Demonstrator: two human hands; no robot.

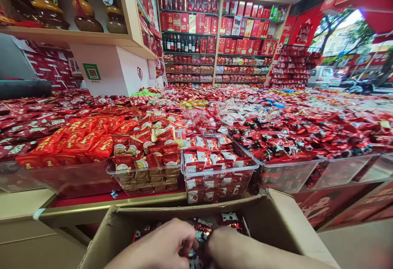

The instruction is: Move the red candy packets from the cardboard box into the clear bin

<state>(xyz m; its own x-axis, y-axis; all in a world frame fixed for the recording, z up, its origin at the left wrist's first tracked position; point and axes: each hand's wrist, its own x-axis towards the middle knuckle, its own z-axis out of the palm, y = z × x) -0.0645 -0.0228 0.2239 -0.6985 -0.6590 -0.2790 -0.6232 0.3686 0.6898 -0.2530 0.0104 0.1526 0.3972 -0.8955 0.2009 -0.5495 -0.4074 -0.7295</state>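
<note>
Both of my hands reach down into an open cardboard box at the bottom of the head view. Inside it lie small red, black and silver wrapped packets. My left hand has its fingers curled at the packets, and what they hold, if anything, is hidden. Just to its right, my right hand is blurred and bent down among the packets, its fingertips out of sight. Beyond the box stands a clear plastic bin filled with red and white packets. Beside that bin is another one with red and gold packets.
More clear bins heaped with red packets line the counter. A gold-edged counter rim runs behind the box. Shelves of bottles and red boxes stand at the back. A wooden shelf with gourd-shaped bottles overhangs the left side.
</note>
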